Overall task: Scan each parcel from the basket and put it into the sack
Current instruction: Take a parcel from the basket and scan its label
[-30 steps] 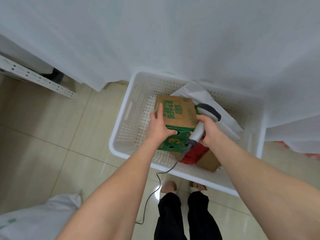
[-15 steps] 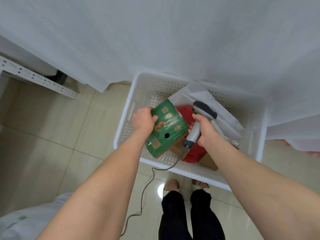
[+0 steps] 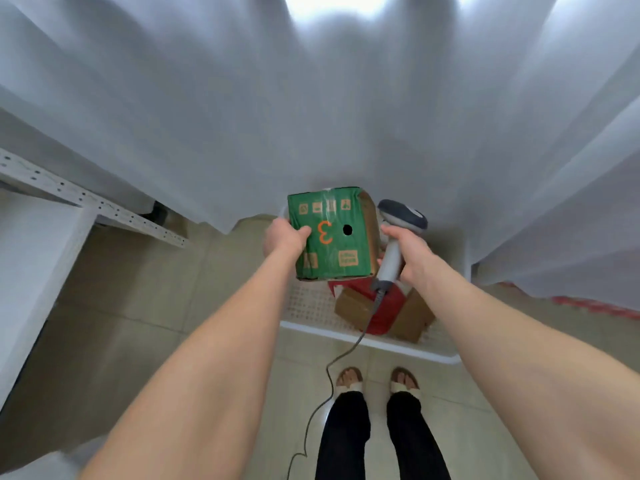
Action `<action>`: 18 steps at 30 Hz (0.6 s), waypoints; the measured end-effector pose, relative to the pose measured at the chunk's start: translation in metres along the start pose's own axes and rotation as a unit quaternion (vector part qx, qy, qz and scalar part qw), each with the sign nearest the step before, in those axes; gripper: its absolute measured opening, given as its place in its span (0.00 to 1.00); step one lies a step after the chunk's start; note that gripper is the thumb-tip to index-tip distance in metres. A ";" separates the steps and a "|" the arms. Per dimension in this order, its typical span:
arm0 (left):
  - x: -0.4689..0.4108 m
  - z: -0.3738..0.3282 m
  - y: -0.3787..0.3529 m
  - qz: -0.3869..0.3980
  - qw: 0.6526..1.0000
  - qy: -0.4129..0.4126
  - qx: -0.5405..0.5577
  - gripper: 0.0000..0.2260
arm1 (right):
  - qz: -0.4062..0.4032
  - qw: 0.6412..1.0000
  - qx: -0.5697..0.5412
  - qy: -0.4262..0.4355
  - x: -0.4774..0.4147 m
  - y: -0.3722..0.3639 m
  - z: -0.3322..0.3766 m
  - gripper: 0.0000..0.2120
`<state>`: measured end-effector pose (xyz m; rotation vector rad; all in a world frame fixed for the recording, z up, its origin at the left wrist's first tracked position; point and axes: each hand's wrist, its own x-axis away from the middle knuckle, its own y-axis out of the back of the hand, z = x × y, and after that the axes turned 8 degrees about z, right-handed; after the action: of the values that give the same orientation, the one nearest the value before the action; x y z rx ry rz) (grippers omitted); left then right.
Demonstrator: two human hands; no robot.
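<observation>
My left hand grips the left side of a green cardboard box with an orange "3" and a round hole, held up above the white perforated basket. My right hand is closed on the grey handle of a corded barcode scanner, whose dark head sits just right of the box. Under the box, a brown cardboard parcel with a red wrap lies in the basket. A corner of the white sack shows blurred at the bottom left.
White curtains hang over the far side of the basket. A perforated metal shelf rail runs at the left. The scanner cable trails down over the tiled floor past my feet.
My left hand has lifted the green box out of the basket and turned its green face toward me. The scanner hand rose along with it, and the view tilted up.
</observation>
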<state>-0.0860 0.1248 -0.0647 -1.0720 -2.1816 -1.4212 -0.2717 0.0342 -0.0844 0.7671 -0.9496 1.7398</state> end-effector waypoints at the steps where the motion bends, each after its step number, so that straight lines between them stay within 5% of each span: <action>1: 0.010 -0.008 0.008 -0.003 1.000 -0.006 0.008 0.14 | 0.000 1.000 0.000 0.004 0.014 -0.002 0.008 0.22; 9: 0.092 -0.043 0.042 -0.029 0.995 -0.080 0.046 0.10 | 0.025 0.999 -0.009 0.027 0.092 0.006 0.039 0.25; 14: 0.155 -0.041 0.070 -0.038 0.981 -0.181 0.056 0.18 | 0.010 0.994 -0.097 0.043 0.135 0.039 0.043 0.36; 18: 0.205 -0.045 0.086 -0.031 0.968 -0.245 0.052 0.19 | 0.008 0.993 -0.103 0.063 0.174 0.049 0.060 0.32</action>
<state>-0.1652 0.1889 0.1380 -1.4491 -2.6104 -1.1334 -0.3708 0.0497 0.0780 0.5106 -1.0325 1.6527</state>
